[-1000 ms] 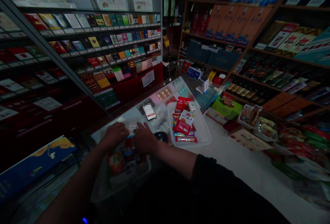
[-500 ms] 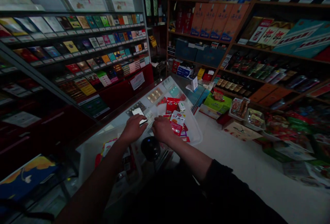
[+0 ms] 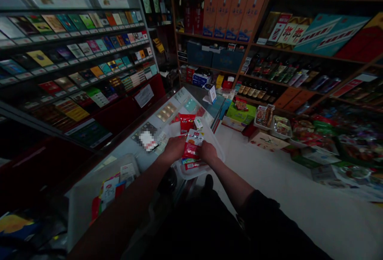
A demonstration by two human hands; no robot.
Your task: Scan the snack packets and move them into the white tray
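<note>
Grasping red-and-white packet [image 3: 192,145] with right hand [image 3: 209,153] at three o'clock, likely for control. At nine, cannot tell grip of left hand [image 3: 174,149].

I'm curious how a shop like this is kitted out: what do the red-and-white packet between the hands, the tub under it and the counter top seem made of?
Packet: thin glossy plastic film, judging by its shine; maybe foil-lined.
Tub: smooth plastic, whitish and slightly see-through.
Counter top: probably glass, as it looks flat and reflective.
</note>
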